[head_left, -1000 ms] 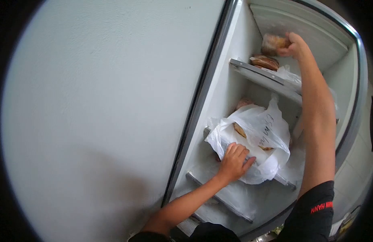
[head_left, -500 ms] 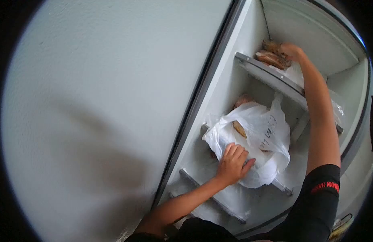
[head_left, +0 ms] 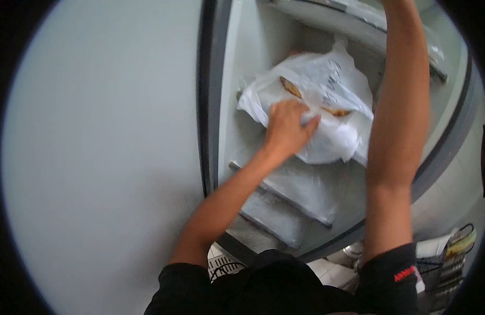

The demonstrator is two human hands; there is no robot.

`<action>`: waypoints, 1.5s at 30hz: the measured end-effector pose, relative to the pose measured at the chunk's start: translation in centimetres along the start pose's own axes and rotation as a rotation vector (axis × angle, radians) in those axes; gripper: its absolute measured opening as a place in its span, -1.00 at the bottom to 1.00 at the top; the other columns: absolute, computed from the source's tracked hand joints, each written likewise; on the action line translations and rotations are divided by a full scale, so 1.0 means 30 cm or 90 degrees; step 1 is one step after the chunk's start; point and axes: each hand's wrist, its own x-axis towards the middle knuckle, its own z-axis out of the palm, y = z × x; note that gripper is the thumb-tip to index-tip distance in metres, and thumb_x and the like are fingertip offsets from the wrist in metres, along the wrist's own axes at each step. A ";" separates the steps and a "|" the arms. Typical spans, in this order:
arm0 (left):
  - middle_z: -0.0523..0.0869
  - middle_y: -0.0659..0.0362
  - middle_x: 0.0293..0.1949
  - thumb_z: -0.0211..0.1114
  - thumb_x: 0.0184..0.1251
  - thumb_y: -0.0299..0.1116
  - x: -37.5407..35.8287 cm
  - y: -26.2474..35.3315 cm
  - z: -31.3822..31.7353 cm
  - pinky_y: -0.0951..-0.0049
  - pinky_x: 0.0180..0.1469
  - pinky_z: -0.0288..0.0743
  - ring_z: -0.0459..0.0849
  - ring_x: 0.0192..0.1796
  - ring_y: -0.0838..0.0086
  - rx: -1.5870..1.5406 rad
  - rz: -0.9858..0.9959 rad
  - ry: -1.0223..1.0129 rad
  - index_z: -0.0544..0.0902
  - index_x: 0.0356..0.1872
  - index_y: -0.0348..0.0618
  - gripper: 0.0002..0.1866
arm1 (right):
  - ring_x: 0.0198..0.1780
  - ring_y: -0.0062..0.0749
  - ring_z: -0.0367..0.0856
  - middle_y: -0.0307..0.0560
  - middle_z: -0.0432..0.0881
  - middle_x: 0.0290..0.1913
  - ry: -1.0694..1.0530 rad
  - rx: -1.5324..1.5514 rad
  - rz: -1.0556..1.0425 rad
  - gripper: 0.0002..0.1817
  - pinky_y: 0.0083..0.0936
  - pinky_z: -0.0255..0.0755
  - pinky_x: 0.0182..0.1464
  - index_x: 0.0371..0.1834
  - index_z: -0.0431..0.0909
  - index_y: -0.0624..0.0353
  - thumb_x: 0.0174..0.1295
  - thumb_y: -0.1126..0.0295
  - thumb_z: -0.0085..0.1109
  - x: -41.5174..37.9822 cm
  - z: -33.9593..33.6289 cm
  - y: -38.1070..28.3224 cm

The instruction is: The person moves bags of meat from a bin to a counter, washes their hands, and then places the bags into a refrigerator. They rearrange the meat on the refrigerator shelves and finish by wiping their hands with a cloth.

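A white plastic bag (head_left: 326, 79) with handwriting on it sits on a middle shelf of an upright fridge or freezer. Its mouth gapes, and brownish food pieces (head_left: 291, 87) show inside. My left hand (head_left: 290, 126) lies over the near rim of the bag, fingers curled onto the plastic. My right forearm (head_left: 397, 105) reaches up past the bag towards the upper shelf, and the hand itself is cut off by the top of the picture.
The cabinet's large pale door (head_left: 106, 105) stands at the left. Lower shelves (head_left: 300, 191) lie below the bag. A grey shelf edge (head_left: 331, 21) crosses above it. At the lower right, a rack with assorted items (head_left: 447, 262) stands on the floor.
The view has tilted down, so the bag sits higher in the picture. My right hand, earlier at brown packets on the upper shelf, has left the view. My left hand stays at the bag.
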 end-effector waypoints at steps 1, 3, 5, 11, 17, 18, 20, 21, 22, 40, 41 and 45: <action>0.65 -0.02 -0.19 0.33 0.18 -0.12 0.035 -0.017 0.001 0.19 0.06 0.37 0.59 -0.06 0.10 -0.001 -0.026 -0.012 0.66 -0.21 -0.24 -0.64 | -0.31 -0.18 0.65 0.15 0.68 -0.27 -0.072 -0.108 -0.046 -0.69 -0.29 0.55 -0.18 -0.17 0.59 0.42 0.22 0.37 0.00 -0.106 -0.018 0.025; 0.67 -0.06 -0.12 0.30 0.18 -0.08 0.137 -0.090 0.007 0.20 0.07 0.43 0.62 -0.02 0.06 0.008 -0.005 -0.115 0.66 -0.16 -0.23 -0.60 | -0.34 -0.31 0.64 0.09 0.68 -0.35 -0.238 -0.315 -0.134 -0.71 -0.35 0.52 -0.24 -0.24 0.64 0.38 0.14 0.39 0.01 -0.311 0.005 0.176; 0.66 -0.11 -0.06 0.30 0.17 -0.09 0.262 -0.185 0.055 0.23 0.09 0.46 0.62 -0.02 0.02 0.022 -0.037 -0.158 0.64 -0.10 -0.27 -0.56 | -0.41 -0.50 0.61 0.02 0.68 -0.42 -0.287 -0.220 0.090 -0.72 -0.52 0.48 -0.31 -0.33 0.67 0.38 0.09 0.41 0.00 -0.498 0.080 0.249; 0.32 -0.23 0.34 0.35 0.18 -0.08 0.540 -0.037 -0.074 0.20 0.35 0.25 0.37 0.35 0.01 -0.414 -0.229 -0.157 0.03 0.45 -0.30 -0.06 | -0.17 0.20 0.65 0.38 0.64 -0.26 -0.045 -0.309 0.287 -0.69 -0.18 0.47 -0.03 -0.30 0.64 0.43 0.03 0.39 0.06 -0.558 0.155 0.620; 0.42 -0.18 0.26 0.31 0.22 -0.11 0.549 -0.031 0.036 0.23 0.31 0.29 0.44 0.27 0.09 -0.304 -0.054 -0.104 0.14 0.40 -0.28 -0.17 | -0.01 0.09 0.64 0.35 0.65 -0.13 -0.044 -0.279 0.519 -0.52 -0.25 0.43 0.06 -0.21 0.65 0.45 0.07 0.14 0.20 -0.526 0.078 0.738; 0.35 -0.26 0.31 0.38 0.15 -0.08 0.537 -0.033 0.047 0.20 0.35 0.26 0.40 0.32 -0.02 -0.266 -0.059 -0.102 0.03 0.45 -0.30 -0.03 | 0.02 0.06 0.63 0.35 0.65 -0.09 -0.001 -0.256 0.530 -0.48 -0.27 0.42 0.09 -0.18 0.64 0.45 0.07 0.09 0.22 -0.512 0.072 0.770; 0.40 -0.26 0.26 0.41 0.10 -0.05 0.467 -0.004 0.050 0.18 0.34 0.27 0.42 0.30 -0.01 -0.170 -0.132 -0.115 0.11 0.40 -0.34 -0.05 | 0.06 -0.02 0.58 0.27 0.63 -0.01 0.092 -0.216 0.518 -0.43 -0.34 0.37 0.13 -0.12 0.62 0.43 0.05 0.05 0.24 -0.494 0.031 0.845; 0.41 -0.26 0.26 0.41 0.09 -0.04 0.437 0.009 0.046 0.18 0.33 0.27 0.42 0.30 -0.02 -0.147 -0.174 -0.139 0.14 0.38 -0.36 -0.05 | -0.01 -0.10 0.60 0.22 0.64 -0.05 0.159 -0.185 0.508 -0.46 -0.37 0.39 0.07 -0.15 0.62 0.46 0.05 0.10 0.27 -0.458 0.018 0.927; 0.42 -0.25 0.25 0.42 0.08 -0.03 0.410 0.015 0.047 0.17 0.33 0.28 0.42 0.29 -0.02 -0.123 -0.220 -0.167 0.16 0.37 -0.37 -0.06 | -0.07 -0.18 0.62 0.17 0.65 -0.09 0.223 -0.154 0.503 -0.48 -0.40 0.42 0.01 -0.18 0.61 0.49 0.04 0.14 0.29 -0.436 0.028 0.991; 0.21 -0.17 0.40 0.27 0.09 0.23 0.198 0.004 0.130 -0.03 0.41 0.11 0.07 0.44 -0.21 0.122 -0.075 -0.273 0.37 0.35 -0.05 -0.15 | 0.07 -0.03 0.60 0.10 0.66 -0.04 -0.200 -0.794 0.218 -0.61 -0.07 0.43 0.12 -0.08 0.66 0.13 -0.03 0.29 0.22 -0.403 0.122 0.892; 0.20 -0.15 0.41 0.27 0.09 0.22 0.199 0.007 0.125 -0.03 0.42 0.11 0.07 0.44 -0.20 0.127 -0.082 -0.289 0.37 0.36 -0.03 -0.16 | 0.16 -0.02 0.54 0.13 0.60 0.08 -0.228 -0.840 0.156 -0.52 -0.08 0.40 0.18 0.04 0.60 0.12 -0.04 0.27 0.22 -0.381 0.109 0.948; 0.18 -0.07 0.44 0.27 0.11 0.16 0.198 0.026 0.104 -0.02 0.43 0.11 0.03 0.47 -0.15 0.153 -0.099 -0.291 0.36 0.36 0.05 -0.21 | 0.14 0.04 0.54 0.16 0.61 0.06 -0.036 -0.829 -0.022 -0.48 -0.13 0.40 0.19 0.06 0.61 0.05 -0.04 0.17 0.21 -0.382 0.105 0.922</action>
